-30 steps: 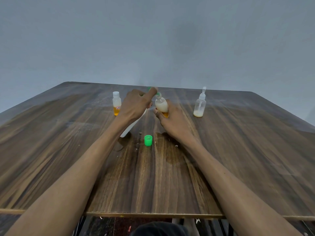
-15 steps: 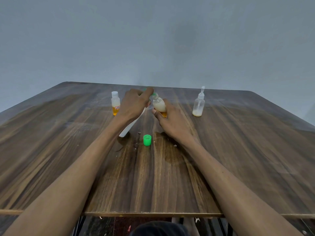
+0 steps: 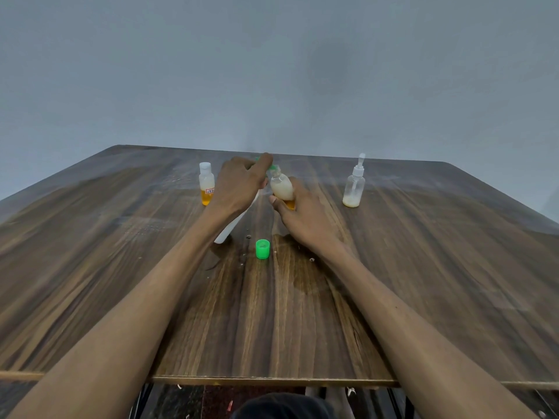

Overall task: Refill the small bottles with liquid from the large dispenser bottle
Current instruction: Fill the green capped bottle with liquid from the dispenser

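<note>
Head view shows the left hand (image 3: pixel 239 189) gripping the tilted large dispenser bottle (image 3: pixel 233 226), nozzle at the neck of the small bottle (image 3: pixel 282 189) that the right hand (image 3: pixel 305 216) holds above the table (image 3: pixel 423 267), presumably so liquid lands inside, its green cap (image 3: pixel 262 249) set aside nearby.

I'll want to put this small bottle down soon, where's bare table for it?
Bare wood lies right of the right hand, in front of the spray bottle, and across the table's left side, in front of the capped bottle. It is crowded in the middle: the green cap, wet spots, and the white bottle in the left hand.
</note>
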